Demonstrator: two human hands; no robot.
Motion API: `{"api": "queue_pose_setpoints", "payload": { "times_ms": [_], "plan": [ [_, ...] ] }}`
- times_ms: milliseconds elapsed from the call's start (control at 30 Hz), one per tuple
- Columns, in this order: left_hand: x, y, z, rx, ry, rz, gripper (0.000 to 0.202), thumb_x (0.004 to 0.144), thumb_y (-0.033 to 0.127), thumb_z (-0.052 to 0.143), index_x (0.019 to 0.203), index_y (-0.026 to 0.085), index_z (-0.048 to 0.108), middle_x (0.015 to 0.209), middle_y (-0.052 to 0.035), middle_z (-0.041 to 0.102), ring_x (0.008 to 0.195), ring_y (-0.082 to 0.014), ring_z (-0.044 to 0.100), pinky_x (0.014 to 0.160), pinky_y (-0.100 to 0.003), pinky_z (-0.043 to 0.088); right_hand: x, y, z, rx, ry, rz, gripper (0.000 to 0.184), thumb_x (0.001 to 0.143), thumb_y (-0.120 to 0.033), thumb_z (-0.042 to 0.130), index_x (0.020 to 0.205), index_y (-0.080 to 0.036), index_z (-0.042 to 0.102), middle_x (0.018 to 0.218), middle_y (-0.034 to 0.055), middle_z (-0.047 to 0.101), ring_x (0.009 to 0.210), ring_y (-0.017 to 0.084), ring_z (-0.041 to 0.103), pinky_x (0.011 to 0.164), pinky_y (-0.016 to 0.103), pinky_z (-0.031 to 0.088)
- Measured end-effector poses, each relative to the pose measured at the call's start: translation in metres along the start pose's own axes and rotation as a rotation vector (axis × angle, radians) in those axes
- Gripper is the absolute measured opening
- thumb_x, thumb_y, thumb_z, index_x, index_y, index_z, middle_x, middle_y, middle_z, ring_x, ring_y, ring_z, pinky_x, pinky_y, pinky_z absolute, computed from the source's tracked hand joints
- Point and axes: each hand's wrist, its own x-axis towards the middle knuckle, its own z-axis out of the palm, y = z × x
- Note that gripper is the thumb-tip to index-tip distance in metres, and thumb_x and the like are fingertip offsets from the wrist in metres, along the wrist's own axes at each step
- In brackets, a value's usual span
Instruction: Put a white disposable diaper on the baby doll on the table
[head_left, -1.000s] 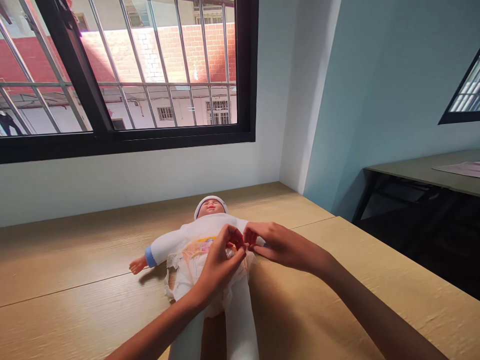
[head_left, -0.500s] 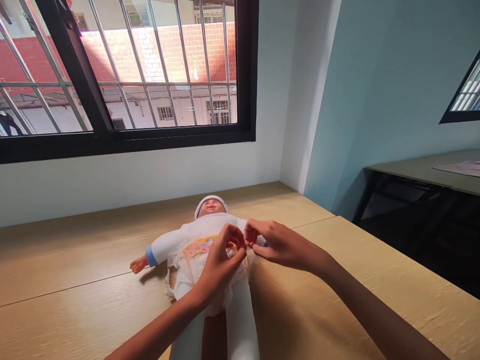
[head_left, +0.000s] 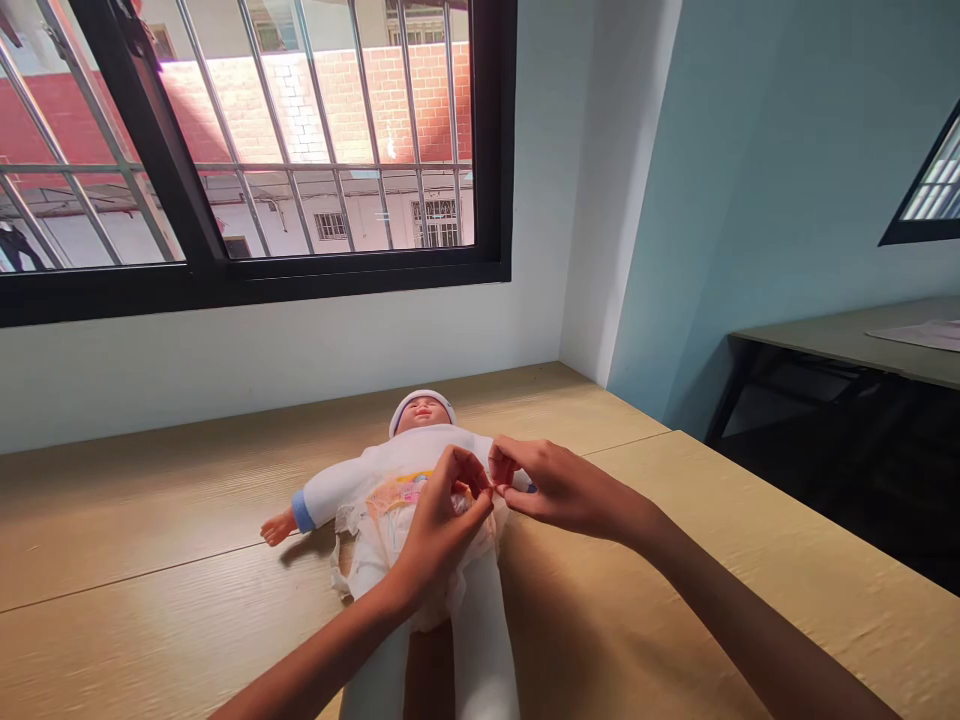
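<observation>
A baby doll [head_left: 409, 455] in a white suit and a white cap lies on its back on the wooden table [head_left: 150, 560], head toward the window. A white diaper [head_left: 375, 525] with a coloured print is around its waist. My left hand [head_left: 442, 530] rests on the diaper's front, fingers curled in a pinch at the doll's right-hand side of the waist. My right hand [head_left: 559, 490] meets it from the right, fingertips pinched on the diaper's side edge by a small blue spot. What exactly the fingertips hold is too small to make out.
A wall with a black-framed barred window [head_left: 247, 150] stands behind the table. The table's right edge [head_left: 787, 520] drops to a dark gap. A second table [head_left: 847, 340] with a sheet on it stands at the far right.
Both hands have stayed at the doll's waist, with only slight shifts of the fingers. The doll has not moved.
</observation>
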Motion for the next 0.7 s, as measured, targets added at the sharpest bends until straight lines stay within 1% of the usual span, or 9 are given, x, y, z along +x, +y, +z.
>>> {"api": "queue_pose_setpoints", "payload": {
  "times_ms": [100,233,467,600,700],
  "plan": [
    [-0.0008,-0.001,0.0003,0.004,0.006,0.021,0.009,0.084,0.016,0.054,0.082,0.019,0.046,0.082,0.0013,0.052,0.076,-0.0132,0.049,0.069,-0.025,0.039,-0.0002,-0.0004,-0.0007,0.01,-0.036,0.041,0.006,0.086,-0.014,0.045,0.086,-0.02,0.046,0.083,-0.0008,0.061,0.072,0.014,0.055,0.065,0.026,0.039],
    [-0.001,-0.0032,0.0005,0.001,0.009,0.04,0.008,0.083,0.014,0.053,0.083,0.019,0.047,0.084,0.0008,0.052,0.078,-0.0137,0.05,0.072,-0.026,0.04,-0.0002,-0.0008,-0.0005,0.009,-0.045,0.091,0.009,0.088,-0.014,0.038,0.085,-0.021,0.044,0.081,-0.0013,0.06,0.07,0.014,0.053,0.063,0.026,0.038],
    [0.0003,-0.0073,0.0014,0.002,0.001,0.063,0.01,0.082,0.013,0.053,0.087,0.02,0.048,0.087,0.001,0.054,0.079,-0.0135,0.051,0.073,-0.025,0.041,0.0002,0.0002,0.0018,0.039,-0.028,0.092,0.002,0.091,-0.021,0.044,0.089,-0.021,0.045,0.086,-0.0013,0.062,0.076,0.015,0.056,0.067,0.027,0.04],
    [-0.0011,-0.0089,0.0015,0.001,-0.014,0.067,0.01,0.083,0.013,0.054,0.087,0.021,0.047,0.087,0.0018,0.054,0.079,-0.0129,0.051,0.073,-0.025,0.042,0.0002,-0.0002,0.0015,0.038,-0.03,0.057,0.003,0.09,-0.023,0.047,0.089,-0.021,0.045,0.087,-0.0019,0.063,0.077,0.015,0.057,0.067,0.026,0.041],
    [-0.002,-0.0093,0.0013,0.0,-0.015,0.063,0.011,0.083,0.012,0.053,0.087,0.021,0.047,0.087,0.0022,0.054,0.08,-0.0126,0.051,0.074,-0.025,0.042,-0.0007,-0.0004,0.0013,0.035,-0.031,0.038,0.004,0.089,-0.021,0.049,0.088,-0.021,0.045,0.088,-0.0026,0.062,0.077,0.014,0.057,0.067,0.026,0.041]
  ]
}}
